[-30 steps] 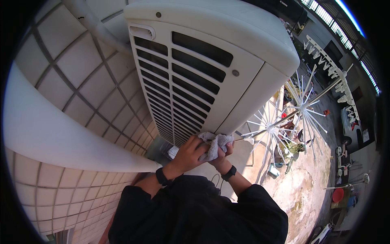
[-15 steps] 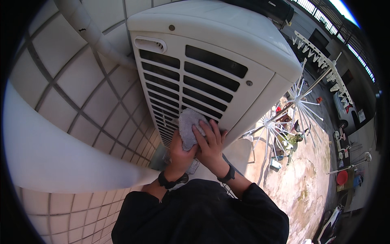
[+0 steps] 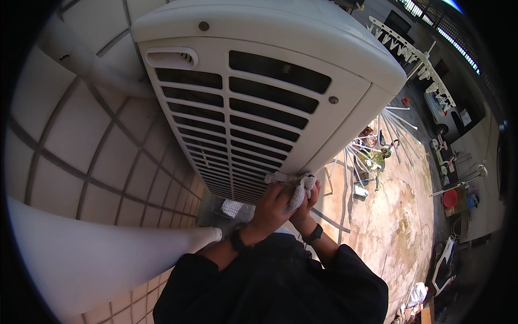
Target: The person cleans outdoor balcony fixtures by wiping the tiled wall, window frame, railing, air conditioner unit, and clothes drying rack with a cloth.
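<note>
A crumpled grey cleaning cloth [image 3: 299, 191] is bunched between my two hands at the lower right of the slotted side of a white outdoor air-conditioner unit [image 3: 353, 121]. My left hand [image 3: 271, 208] is closed on the cloth, its fingers against the edge of the slats. My right hand [image 3: 306, 211] grips the cloth's other side, with fingers bent around it. One end of the cloth touches the grille [image 3: 227, 127]. The fingertips are partly hidden by the cloth's folds.
A thick white pipe [image 3: 118, 259] crosses at the lower left, in front of a tiled wall [image 3: 65, 124]. Right of the unit lie a sunlit concrete floor [image 3: 399, 227], white drying-rack arms [image 3: 359, 154] and a red basin [image 3: 450, 198]. A wire cage [image 3: 232, 208] stands below the unit.
My hands and the cloth have moved down and right along the grille. The cloth, earlier spread over the slats under my right hand, is now bunched. The view has shifted closer to the unit.
</note>
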`<state>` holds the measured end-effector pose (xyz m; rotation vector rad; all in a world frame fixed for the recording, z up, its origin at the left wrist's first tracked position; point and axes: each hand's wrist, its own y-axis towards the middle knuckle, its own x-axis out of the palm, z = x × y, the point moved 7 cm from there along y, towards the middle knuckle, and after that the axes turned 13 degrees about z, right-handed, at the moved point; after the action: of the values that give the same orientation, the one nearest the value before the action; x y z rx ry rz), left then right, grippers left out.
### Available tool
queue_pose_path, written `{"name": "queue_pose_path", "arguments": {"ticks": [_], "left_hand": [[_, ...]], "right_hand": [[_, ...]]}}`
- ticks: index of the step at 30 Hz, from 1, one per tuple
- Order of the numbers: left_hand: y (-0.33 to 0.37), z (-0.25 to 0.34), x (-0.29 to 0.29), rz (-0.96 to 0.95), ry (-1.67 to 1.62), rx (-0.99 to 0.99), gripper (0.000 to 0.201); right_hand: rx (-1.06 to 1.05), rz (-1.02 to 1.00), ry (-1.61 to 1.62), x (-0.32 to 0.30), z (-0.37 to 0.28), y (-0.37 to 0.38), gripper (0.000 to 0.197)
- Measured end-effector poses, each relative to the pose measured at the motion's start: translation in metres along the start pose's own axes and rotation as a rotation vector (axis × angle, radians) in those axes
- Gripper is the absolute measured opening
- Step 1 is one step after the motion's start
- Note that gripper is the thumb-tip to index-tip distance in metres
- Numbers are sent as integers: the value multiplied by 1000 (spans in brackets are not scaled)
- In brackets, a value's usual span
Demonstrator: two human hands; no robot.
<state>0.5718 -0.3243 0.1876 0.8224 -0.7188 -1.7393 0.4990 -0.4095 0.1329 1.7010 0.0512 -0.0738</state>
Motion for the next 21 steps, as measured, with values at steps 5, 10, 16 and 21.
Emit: {"name": "queue_pose_path", "arguments": {"ticks": [5,10,16,21], "left_hand": [[-14,-40,-36,122,90,-145,46],[-28,-87,-77,336,147,-347,45],[-29,-82,-74,535,-70,-547,35],[-44,-54,-36,337,-63,-481,39]], "right_hand": [[-131,-179,-77,37,-44,3,35],[-173,-433,143,87,-87,30,42],[-121,-502,323,82,-87,47,42],[-103,-562,320,30,-54,46,41]]}}
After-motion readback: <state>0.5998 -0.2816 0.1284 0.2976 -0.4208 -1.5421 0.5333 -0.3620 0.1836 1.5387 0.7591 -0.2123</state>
